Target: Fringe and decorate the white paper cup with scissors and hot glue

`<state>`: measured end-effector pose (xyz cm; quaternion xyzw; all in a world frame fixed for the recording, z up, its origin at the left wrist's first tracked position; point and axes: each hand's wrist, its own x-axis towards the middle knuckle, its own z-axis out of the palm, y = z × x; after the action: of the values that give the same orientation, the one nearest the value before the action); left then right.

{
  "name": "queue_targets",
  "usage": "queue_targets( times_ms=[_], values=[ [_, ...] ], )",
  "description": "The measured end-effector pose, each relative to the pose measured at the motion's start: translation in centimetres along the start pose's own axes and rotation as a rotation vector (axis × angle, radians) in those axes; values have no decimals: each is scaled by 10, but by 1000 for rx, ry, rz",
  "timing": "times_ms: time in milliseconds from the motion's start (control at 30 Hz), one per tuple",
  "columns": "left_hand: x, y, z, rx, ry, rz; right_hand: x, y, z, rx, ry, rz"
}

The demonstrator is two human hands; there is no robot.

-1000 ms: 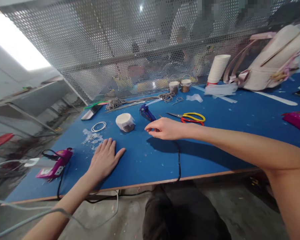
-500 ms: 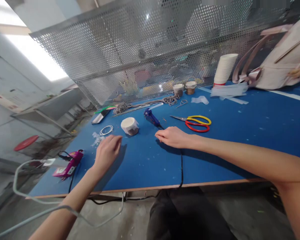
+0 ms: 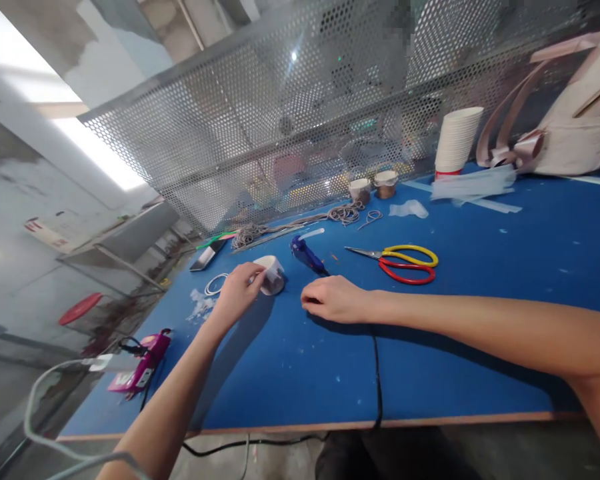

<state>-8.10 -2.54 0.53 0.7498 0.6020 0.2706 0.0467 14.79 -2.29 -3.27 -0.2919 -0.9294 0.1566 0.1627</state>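
- Right hand [image 3: 336,299]: loosely curled, palm down on the blue table [image 3: 430,347], holding nothing, over the black cord [image 3: 377,373].
- Left hand [image 3: 237,293]: fingertips pinch the paper cup [image 3: 273,275].
- Cup: white, lying on its side, beside the blue glue gun [image 3: 306,253].

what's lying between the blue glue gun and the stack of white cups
In the head view, the yellow and red scissors lie between the glue gun and the cup stack, on the blue table.
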Motion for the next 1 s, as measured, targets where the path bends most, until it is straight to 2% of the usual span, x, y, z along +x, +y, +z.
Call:
queue_targets(
  times_ms=[133,267,333,400,467,567,667,833,1000],
  values=[
    [-4,10,-2,-181,22,-142,6,9,-6,1,10,-20],
    [-6,15,2,-360,49,-238,10,14,-7,24,-1,-170],
    [-7,15,5,-519,76,-315,12,15,-7,63,24,-243],
    [-10,15,9,-688,99,-391,15,15,-7,113,105,-261],
    [-14,15,12,-772,98,-428,17,16,-5,145,248,-260],
    [-22,16,16,-795,75,-429,22,17,-1,155,502,-323],
    [-30,20,18,-777,55,-405,27,17,4,185,626,-430],
    [-38,27,20,-726,6,-386,32,18,11,233,639,-482],
    [-43,29,23,-724,-4,-408,31,25,17,134,608,-506]
  ],
)
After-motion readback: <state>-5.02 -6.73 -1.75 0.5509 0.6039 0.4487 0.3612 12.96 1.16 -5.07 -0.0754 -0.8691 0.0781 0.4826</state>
